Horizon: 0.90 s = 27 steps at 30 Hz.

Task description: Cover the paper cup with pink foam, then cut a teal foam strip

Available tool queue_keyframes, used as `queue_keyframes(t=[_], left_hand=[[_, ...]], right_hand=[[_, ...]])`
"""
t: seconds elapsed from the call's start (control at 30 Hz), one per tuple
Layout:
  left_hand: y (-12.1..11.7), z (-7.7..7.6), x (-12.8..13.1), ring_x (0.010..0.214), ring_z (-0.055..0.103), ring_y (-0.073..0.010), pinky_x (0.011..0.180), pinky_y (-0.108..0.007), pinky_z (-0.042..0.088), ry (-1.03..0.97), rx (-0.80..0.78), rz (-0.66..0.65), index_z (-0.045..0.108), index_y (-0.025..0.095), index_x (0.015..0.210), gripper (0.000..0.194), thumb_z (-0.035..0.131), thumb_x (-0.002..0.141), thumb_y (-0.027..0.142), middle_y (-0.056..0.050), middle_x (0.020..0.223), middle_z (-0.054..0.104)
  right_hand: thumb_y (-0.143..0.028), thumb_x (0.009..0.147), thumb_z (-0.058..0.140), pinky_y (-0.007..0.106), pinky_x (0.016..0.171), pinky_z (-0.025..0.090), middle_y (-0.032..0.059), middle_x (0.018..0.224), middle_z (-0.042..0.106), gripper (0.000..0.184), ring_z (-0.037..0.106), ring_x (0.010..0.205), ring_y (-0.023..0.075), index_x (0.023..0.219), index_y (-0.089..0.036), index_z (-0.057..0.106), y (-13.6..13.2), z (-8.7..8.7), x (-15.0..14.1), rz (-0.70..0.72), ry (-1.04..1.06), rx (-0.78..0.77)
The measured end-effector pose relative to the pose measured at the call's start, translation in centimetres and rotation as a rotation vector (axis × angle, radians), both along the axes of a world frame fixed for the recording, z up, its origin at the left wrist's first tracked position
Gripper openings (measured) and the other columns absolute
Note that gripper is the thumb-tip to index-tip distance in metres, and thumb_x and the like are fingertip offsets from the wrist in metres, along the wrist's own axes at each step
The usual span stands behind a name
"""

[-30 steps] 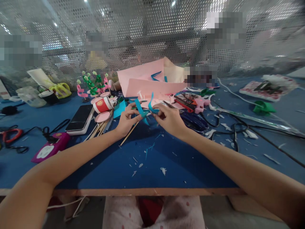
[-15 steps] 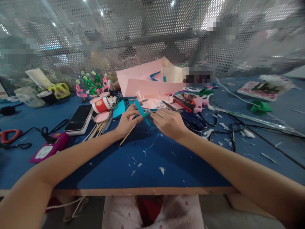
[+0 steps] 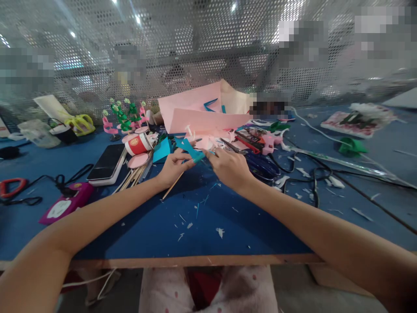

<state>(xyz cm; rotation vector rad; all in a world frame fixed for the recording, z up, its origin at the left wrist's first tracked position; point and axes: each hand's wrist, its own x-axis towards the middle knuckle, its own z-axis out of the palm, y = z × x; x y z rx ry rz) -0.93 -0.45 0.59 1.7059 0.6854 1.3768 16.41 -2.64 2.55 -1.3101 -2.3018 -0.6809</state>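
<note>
A blue paper strip is between my two hands over the middle of the table. My left hand is closed, pinching the strip's near part between thumb and fingers. A thin wooden stick slants down toward me from under that hand; whether the hand grips it is hidden. My right hand has its fingers curled and pressed at the strip's right end. Left of the strip stands a piece of folded blue paper. Pink paper scraps lie just behind the hands.
Behind stands a large folded pink sheet. To the left are a tipped red-and-white paper cup, wooden sticks, a phone-like device and a purple extension block. On the right are a pink glue gun, cables and paper scraps.
The blue strip has turned and now shows its broad face, lying lower toward the left. My right hand has shifted slightly, with its fingers more curled. My left hand stays nearly in place.
</note>
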Motion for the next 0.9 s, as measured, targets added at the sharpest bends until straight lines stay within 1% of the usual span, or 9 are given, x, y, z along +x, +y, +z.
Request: queue_keyframes(t=[0.07,0.13,0.2,0.33,0.43,0.57,0.67,0.8,0.9], left_hand=[[0.1,-0.1,0.0,0.086,0.059,-0.019,0.083,-0.037,0.045,0.008,-0.078,-0.04,0.068,0.021,0.057,0.012,0.074,0.062,0.03,-0.003,0.075,0.064],[0.2,-0.3,0.1,0.068,0.057,-0.0138,0.069,-0.031,0.047,-0.008,-0.138,-0.067,0.068,0.02,0.056,0.013,0.074,0.061,0.03,0.0,0.061,0.06],[0.3,-0.4,0.1,0.058,0.054,-0.01,0.061,-0.027,0.047,-0.057,-0.189,-0.07,0.068,0.02,0.058,0.014,0.074,0.061,0.032,0.002,0.056,0.059],[0.4,-0.3,0.1,0.053,0.054,-0.0076,0.057,-0.023,0.047,-0.166,-0.268,0.023,0.068,0.017,0.061,0.022,0.076,0.056,0.037,0.002,0.058,0.061],[0.4,-0.2,0.0,0.052,0.052,-0.0058,0.056,-0.021,0.047,-0.222,-0.281,0.092,0.066,0.016,0.059,0.023,0.078,0.053,0.034,0.003,0.056,0.06],[0.5,-0.3,-0.1,0.053,0.055,-0.0061,0.057,-0.021,0.048,-0.257,-0.283,0.114,0.065,0.015,0.06,0.022,0.078,0.053,0.031,0.003,0.057,0.061],[0.4,-0.2,-0.1,0.052,0.056,-0.0064,0.056,-0.021,0.049,-0.261,-0.277,0.114,0.065,0.015,0.062,0.022,0.079,0.052,0.03,0.003,0.058,0.061],[0.2,0.1,-0.1,0.049,0.054,-0.0056,0.052,-0.019,0.047,-0.215,-0.24,0.126,0.063,0.015,0.065,0.024,0.079,0.052,0.028,0.004,0.057,0.061],[0.2,0.1,-0.1,0.05,0.055,-0.0054,0.05,-0.018,0.046,-0.196,-0.206,0.146,0.064,0.015,0.072,0.026,0.078,0.054,0.028,0.003,0.062,0.063]], right_hand=[[-0.01,0.087,0.038,0.027,0.046,0.03,0.0101,0.074,0.065,0.033,0.057,0.061,0.016,0.108,-0.014,0.064,0.0,0.0,-0.1,0.039,-0.043,0.048],[-0.01,0.088,0.036,0.028,0.049,0.033,0.0099,0.071,0.065,0.034,0.058,0.064,0.0167,0.107,-0.011,0.063,0.0,0.1,-0.1,0.098,-0.062,0.11],[-0.012,0.09,0.034,0.029,0.051,0.036,0.009,0.069,0.065,0.033,0.057,0.063,0.0165,0.104,-0.011,0.064,-0.1,0.2,-0.1,0.147,-0.058,0.151],[-0.017,0.091,0.035,0.029,0.056,0.04,0.0064,0.068,0.065,0.03,0.057,0.063,0.0164,0.103,-0.014,0.062,-0.2,0.1,0.0,0.253,0.008,0.163],[-0.027,0.088,0.042,0.03,0.063,0.044,0.0067,0.073,0.064,0.027,0.058,0.07,0.0176,0.106,-0.014,0.058,0.0,0.1,0.2,0.334,0.151,0.114],[-0.037,0.076,0.053,0.037,0.076,0.047,0.0125,0.095,0.057,0.04,0.054,0.091,0.0228,0.109,-0.013,0.048,0.5,0.1,0.5,0.427,0.408,-0.037],[-0.042,0.072,0.057,0.04,0.079,0.047,0.0143,0.104,0.052,0.046,0.052,0.097,0.0238,0.107,-0.015,0.046,1.1,-0.5,0.4,0.444,0.616,-0.253],[-0.046,0.066,0.064,0.036,0.069,0.048,0.0087,0.089,0.059,0.037,0.057,0.08,0.0196,0.087,-0.018,0.052,1.4,-1.1,-0.3,0.407,0.814,-0.587],[-0.048,0.063,0.066,0.033,0.062,0.045,0.0043,0.073,0.06,0.034,0.054,0.066,0.0161,0.072,-0.018,0.054,1.3,-1.2,-0.8,0.366,0.883,-0.671]])
